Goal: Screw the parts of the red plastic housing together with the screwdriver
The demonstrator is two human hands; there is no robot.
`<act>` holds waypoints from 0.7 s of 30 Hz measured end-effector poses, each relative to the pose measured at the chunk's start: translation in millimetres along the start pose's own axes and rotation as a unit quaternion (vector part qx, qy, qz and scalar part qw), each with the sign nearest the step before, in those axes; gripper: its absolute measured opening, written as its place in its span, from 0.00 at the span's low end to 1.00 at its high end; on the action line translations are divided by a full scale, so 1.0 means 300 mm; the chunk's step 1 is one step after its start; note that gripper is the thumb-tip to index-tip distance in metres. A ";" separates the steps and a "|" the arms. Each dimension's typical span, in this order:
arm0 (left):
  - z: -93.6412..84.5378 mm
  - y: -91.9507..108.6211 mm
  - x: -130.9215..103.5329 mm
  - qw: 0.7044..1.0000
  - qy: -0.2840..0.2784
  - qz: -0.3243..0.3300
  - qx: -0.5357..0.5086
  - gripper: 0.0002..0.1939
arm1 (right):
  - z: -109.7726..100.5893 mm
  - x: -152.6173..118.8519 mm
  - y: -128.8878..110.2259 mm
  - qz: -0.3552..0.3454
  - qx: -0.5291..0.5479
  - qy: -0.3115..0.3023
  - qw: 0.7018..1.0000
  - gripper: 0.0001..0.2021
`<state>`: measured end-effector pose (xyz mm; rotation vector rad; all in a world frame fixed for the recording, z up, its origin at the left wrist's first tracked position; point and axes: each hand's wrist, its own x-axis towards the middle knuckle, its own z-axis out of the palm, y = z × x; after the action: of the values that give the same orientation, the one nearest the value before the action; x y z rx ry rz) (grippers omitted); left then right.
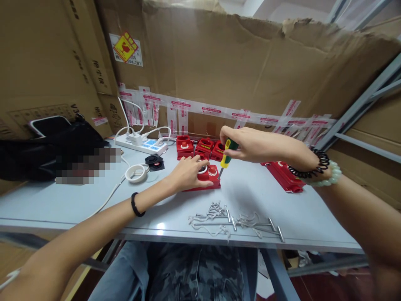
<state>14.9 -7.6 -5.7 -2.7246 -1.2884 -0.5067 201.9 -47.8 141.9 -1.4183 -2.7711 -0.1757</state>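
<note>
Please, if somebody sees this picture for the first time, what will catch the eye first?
Probably the green-and-yellow screwdriver, held in the right hand, its tip at the right end of a red box that the left hand holds. Next, the small metal pieces and metal rods near the front edge of the table.

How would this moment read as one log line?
left hand: holding red case | right hand: gripping screwdriver, tip at case's right end | nearby: loose metal parts
</note>
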 end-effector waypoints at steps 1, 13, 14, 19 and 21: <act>0.000 0.000 0.001 1.000 -0.002 -0.001 0.003 0.33 | -0.004 -0.003 -0.004 -0.016 0.003 -0.011 1.000 0.09; -0.017 0.012 -0.005 1.000 -0.007 -0.001 0.015 0.32 | -0.001 0.004 -0.019 -0.030 0.050 0.039 0.998 0.08; -0.015 0.011 -0.004 1.000 -0.007 -0.001 0.014 0.32 | 0.000 0.004 -0.021 -0.027 0.048 0.041 0.998 0.08; -0.012 0.010 -0.003 1.000 -0.003 -0.003 0.012 0.33 | 0.028 0.014 -0.031 0.060 0.007 0.087 0.994 0.06; -0.013 0.011 -0.003 1.000 -0.002 -0.003 0.009 0.33 | 0.031 0.014 -0.029 0.058 0.038 0.074 0.995 0.04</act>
<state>15.8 -11.3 -2.2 -2.7099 -1.2965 -0.4880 192.8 -48.5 132.3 -1.4769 -2.5419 -0.1646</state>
